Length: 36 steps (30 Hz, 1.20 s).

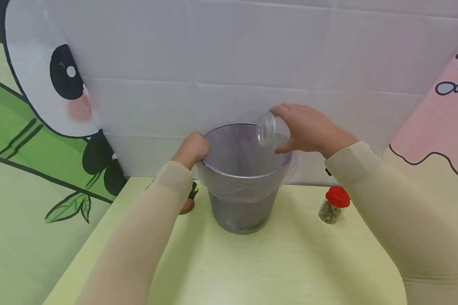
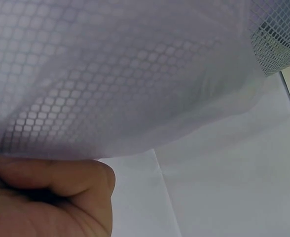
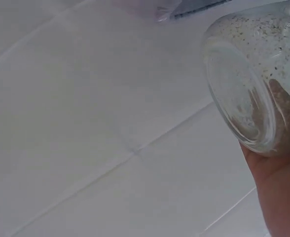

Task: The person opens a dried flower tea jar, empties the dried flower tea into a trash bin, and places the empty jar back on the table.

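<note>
A grey mesh trash bin stands upright on the table, with a translucent plastic liner folded over its rim. At the bin's left rim, my left hand grips the edge and the liner; in the left wrist view its curled fingers lie against the liner's lower edge. My right hand holds a clear jar on its side over the bin's right rim, its uncovered mouth facing left. Small specks cling inside the jar in the right wrist view. The bin's bottom inside is hidden.
A small jar with a red lid and grainy contents stands on the table to the right. Left of the bin, a small brown, black and yellow object is partly behind my sleeve. A white patterned sheet hangs behind.
</note>
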Each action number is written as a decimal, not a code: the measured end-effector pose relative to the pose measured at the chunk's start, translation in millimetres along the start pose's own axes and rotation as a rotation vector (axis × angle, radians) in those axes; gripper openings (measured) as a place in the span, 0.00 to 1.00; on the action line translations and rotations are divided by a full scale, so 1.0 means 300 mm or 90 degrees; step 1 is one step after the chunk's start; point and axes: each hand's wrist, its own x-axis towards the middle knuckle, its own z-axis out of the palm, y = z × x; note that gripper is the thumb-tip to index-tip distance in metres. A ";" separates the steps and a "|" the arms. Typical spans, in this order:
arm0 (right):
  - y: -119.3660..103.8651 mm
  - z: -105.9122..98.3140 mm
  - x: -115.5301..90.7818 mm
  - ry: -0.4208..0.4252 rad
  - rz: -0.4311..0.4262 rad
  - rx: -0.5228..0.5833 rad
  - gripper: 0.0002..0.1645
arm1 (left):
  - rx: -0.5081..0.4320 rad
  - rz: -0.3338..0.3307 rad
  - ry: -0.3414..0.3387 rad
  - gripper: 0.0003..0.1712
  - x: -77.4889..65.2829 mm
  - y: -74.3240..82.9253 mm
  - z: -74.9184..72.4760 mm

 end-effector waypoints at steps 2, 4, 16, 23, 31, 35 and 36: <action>0.011 0.009 -0.005 0.021 0.017 0.044 0.59 | -0.001 0.004 0.002 0.31 0.002 -0.003 0.001; 0.024 0.019 -0.012 0.042 0.032 0.087 0.59 | -0.006 0.005 0.001 0.31 0.002 -0.005 0.003; 0.102 0.082 -0.075 0.166 0.123 0.267 0.61 | -0.009 -0.002 -0.003 0.31 0.008 -0.003 0.001; 0.146 0.126 -0.118 0.247 0.182 0.386 0.60 | -0.031 -0.014 -0.009 0.30 0.005 0.000 0.008; 0.178 0.217 -0.155 0.330 0.243 0.549 0.53 | -0.027 -0.018 -0.001 0.30 0.003 0.009 0.013; 0.182 0.283 -0.163 0.431 0.244 0.596 0.50 | -0.028 -0.018 -0.002 0.30 0.003 0.008 0.011; 0.178 0.299 -0.166 0.458 0.243 0.604 0.49 | -0.028 -0.018 -0.003 0.30 0.003 0.008 0.011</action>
